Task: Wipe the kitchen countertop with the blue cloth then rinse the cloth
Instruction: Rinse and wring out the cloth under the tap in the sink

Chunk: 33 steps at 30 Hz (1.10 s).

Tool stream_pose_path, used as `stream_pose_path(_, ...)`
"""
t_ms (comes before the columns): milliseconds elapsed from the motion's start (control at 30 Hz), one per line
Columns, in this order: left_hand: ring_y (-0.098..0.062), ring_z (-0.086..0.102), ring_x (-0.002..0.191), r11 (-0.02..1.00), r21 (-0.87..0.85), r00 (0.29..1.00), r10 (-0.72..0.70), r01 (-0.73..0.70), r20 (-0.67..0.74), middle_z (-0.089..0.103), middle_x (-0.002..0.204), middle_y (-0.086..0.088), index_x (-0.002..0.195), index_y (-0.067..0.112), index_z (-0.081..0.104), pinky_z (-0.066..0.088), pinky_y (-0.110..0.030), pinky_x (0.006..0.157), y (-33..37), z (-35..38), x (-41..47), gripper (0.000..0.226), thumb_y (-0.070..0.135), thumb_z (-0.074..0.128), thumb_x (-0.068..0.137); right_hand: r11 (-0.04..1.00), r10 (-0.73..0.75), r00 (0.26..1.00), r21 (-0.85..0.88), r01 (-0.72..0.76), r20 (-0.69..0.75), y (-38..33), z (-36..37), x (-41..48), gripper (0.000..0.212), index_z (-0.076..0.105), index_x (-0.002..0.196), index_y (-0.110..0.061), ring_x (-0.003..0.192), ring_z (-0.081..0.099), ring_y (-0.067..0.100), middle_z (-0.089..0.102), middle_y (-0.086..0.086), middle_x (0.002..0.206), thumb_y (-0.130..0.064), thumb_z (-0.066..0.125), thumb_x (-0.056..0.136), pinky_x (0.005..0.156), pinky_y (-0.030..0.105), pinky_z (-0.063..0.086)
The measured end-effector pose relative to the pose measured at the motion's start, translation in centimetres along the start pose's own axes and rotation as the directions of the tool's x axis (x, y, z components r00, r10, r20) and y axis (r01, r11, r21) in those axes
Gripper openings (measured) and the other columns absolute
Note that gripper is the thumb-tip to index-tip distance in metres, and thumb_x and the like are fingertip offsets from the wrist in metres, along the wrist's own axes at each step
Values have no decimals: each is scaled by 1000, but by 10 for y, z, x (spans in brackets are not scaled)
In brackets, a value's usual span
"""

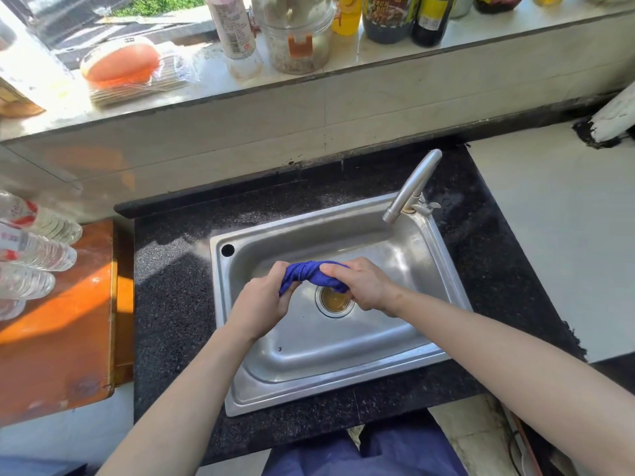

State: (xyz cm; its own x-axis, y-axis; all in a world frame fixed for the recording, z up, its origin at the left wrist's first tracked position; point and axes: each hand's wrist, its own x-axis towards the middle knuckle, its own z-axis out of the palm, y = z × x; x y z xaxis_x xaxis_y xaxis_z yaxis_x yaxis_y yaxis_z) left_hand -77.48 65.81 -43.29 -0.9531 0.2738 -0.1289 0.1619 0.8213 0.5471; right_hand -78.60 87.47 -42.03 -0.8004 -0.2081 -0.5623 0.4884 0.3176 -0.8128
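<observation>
Both forearms reached over the sink (446,259); left hand (263,300) and right hand (366,286) gripped the twisted blue cloth (311,273). Loosening either grip would likely drop it onto the drain (334,299).

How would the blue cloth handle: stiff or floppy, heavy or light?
Probably floppy: the blue cloth is twisted like a rope between left hand and right hand. Likely light; it bunches small. Perhaps damp over the sink.

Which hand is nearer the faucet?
Right. The right hand grips the blue cloth in front of the faucet; the left hand holds its other end, farther left.
</observation>
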Motion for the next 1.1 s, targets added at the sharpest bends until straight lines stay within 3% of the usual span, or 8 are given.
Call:
stream_pose_path(100, -33, 59, 66, 996, -75, 999, -48, 49, 11, 62, 70, -6, 110, 16, 54, 47, -41, 60, 1, -4, 3, 21, 33, 58, 99, 982, -74, 997, -172, 77, 22, -4, -10, 1, 51, 58, 76, -3, 60, 45, 13, 50, -4, 63, -51, 56, 95, 63, 30, 37)
stream_pose_path(233, -12, 56, 65, 927, -321, 973, -136, 191, 185, 63, 72, 7, 95, 29, 57, 44, -28, 62, 1, -13, 6, 12, 39, 64, 95, 835, -194, 976, -505, 217, 98, -5, -28, -2, 33, 59, 96, -16, 87, 55, 15, 60, 0, 96, -47, 49, 100, 77, 30, 42)
stream_pose_path(367, -14, 42, 48, 576, -654, 859, -191, 490, 476, 70, 93, -10, 110, 21, 56, 21, -22, 44, 13, -26, 6, 29, 44, 62, 95, 772, -344, 930, -524, 359, 129, -5, -29, 1, 23, 54, 116, -18, 112, 52, 15, 43, -1, 130, -35, 52, 101, 101, 32, 41)
stream_pose_path(567, -16, 46, 51, 357, -771, 844, -116, 527, 523, 57, 80, -8, 116, 13, 54, 25, -21, 42, 10, -32, 5, 36, 34, 68, 89, 403, -680, 711, -718, 568, 181, -2, -22, 3, 53, 46, 141, -10, 99, 57, 23, 52, 8, 119, -36, 56, 96, 86, 32, 48)
stream_pose_path(667, -12, 34, 50, 470, -726, 854, -136, 502, 503, 46, 71, 1, 114, 12, 52, 27, -21, 42, 7, -31, 3, 34, 33, 65, 91, 156, -692, 676, -861, 484, 254, -2, -24, 3, 62, 56, 130, -11, 73, 61, 23, 57, 6, 96, -58, 58, 90, 56, 33, 45)
stream_pose_path(767, -13, 55, 68, 899, -395, 949, -66, 190, 307, 62, 80, 11, 115, 23, 55, 47, -27, 63, 0, -27, 2, 19, 30, 61, 99, 19, -630, 712, -910, 413, 310, -3, -26, 2, 52, 55, 93, -15, 55, 61, 29, 61, 5, 75, -63, 37, 95, 46, 29, 30)
stream_pose_path(900, -13, 61, 79, 982, -173, 982, -46, 78, 181, 64, 86, 11, 119, 29, 51, 49, -35, 76, -3, -23, -1, 20, 37, 53, 101, 173, -406, 890, -938, 300, 209, -7, -17, -3, 53, 42, 90, -19, 75, 64, 31, 66, 6, 83, -69, 24, 97, 60, 34, 34)
stream_pose_path(1100, -31, 63, 68, 997, -76, 1000, -15, 16, 21, 65, 75, -1, 120, 16, 55, 51, -41, 65, 10, -4, -6, 27, 35, 52, 101, 453, -280, 957, -870, 196, 70, -7, -12, -15, 58, 48, 74, -20, 69, 48, 24, 44, -7, 62, -68, 26, 98, 65, 36, 37)
